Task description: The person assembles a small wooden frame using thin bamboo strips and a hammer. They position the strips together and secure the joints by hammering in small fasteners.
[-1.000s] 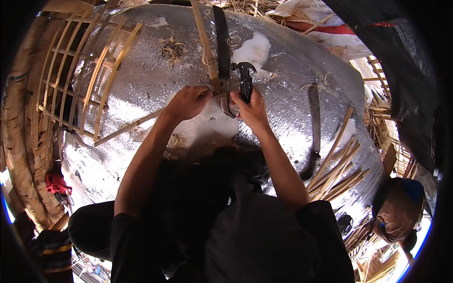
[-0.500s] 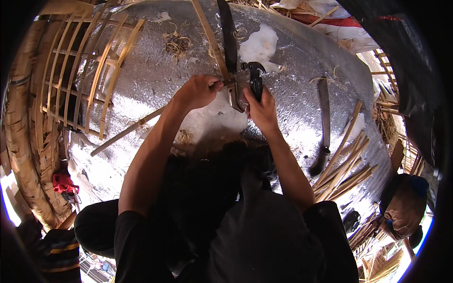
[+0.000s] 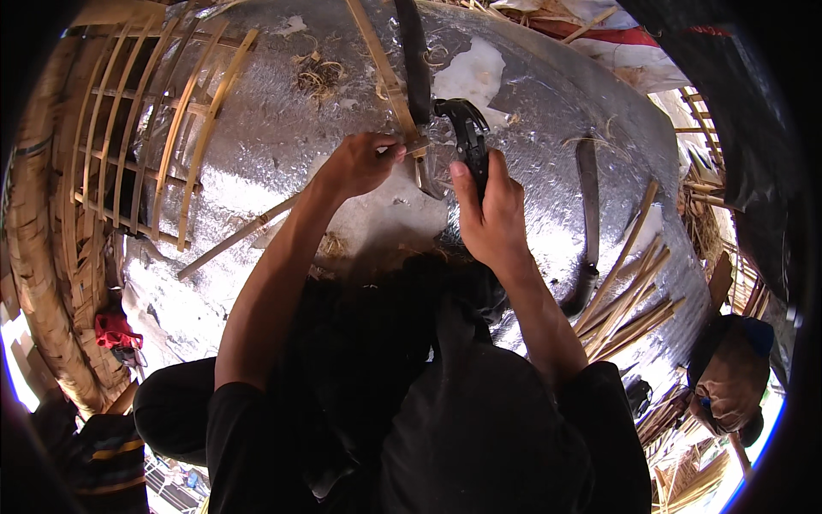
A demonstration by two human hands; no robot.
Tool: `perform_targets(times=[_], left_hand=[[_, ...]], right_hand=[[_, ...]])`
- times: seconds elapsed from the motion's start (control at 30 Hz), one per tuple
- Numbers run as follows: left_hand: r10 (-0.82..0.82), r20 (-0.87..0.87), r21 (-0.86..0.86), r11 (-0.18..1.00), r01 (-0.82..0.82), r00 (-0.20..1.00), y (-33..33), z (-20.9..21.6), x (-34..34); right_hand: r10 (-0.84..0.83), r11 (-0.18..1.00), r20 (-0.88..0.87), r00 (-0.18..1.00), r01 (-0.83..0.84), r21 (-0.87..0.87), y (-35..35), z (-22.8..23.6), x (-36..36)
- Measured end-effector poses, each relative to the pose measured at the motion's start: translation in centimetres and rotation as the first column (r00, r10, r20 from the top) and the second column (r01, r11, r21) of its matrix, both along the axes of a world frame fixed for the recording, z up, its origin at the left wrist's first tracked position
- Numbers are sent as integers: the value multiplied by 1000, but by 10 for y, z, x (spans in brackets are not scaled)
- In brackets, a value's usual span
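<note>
My left hand (image 3: 358, 169) is closed, thumb and fingers pinching a thin bamboo strip (image 3: 240, 235) whose short end pokes out to the right. That end lies across a longer bamboo slat (image 3: 383, 68), which runs away from me on the silvery sheet. Just below the crossing is a shiny curved metal piece (image 3: 425, 182); I cannot make out what it belongs to. My right hand (image 3: 497, 210) is wrapped round the black handle of a claw hammer (image 3: 469, 137), its head up and just right of the crossing. A dark long blade (image 3: 413, 64) lies beside the slat.
A silvery foil sheet (image 3: 531, 94) covers the ground. At left stands a bamboo lattice (image 3: 145, 128). To the right lie a long knife (image 3: 588, 206) and several loose bamboo strips (image 3: 629, 308). A brown and black bag-like thing (image 3: 730, 377) is at the far right.
My right hand has shifted slightly right with the hammer, which has turned so its head shows larger. The left hand has barely moved; the thin strip's near end has shifted slightly right.
</note>
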State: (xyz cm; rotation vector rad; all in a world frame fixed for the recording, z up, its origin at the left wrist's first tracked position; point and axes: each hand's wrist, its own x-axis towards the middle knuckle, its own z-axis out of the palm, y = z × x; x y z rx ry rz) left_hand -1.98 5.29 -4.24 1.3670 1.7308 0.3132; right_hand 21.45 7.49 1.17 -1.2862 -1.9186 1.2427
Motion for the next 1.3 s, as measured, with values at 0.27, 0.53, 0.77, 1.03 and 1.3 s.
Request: perform_targets(times=[0.27, 0.53, 0.77, 1.03, 1.3], left_hand=[[-24, -30, -34, 999, 23, 999, 5, 6, 2], [-18, -79, 20, 1000, 20, 997, 4, 7, 2], [-18, -80, 33, 999, 21, 997, 5, 7, 1], [-69, -116, 87, 993, 80, 991, 4, 0, -3], [26, -52, 86, 996, -21, 998, 3, 4, 1]], right_hand=[[65, 986, 70, 995, -74, 147, 0, 26, 0], [56, 961, 400, 915, -158, 228, 1, -17, 6], [160, 914, 313, 936, -260, 312, -4, -8, 3], [158, 923, 300, 941, -249, 293, -2, 3, 3], [117, 955, 181, 977, -161, 249, 1, 10, 6]])
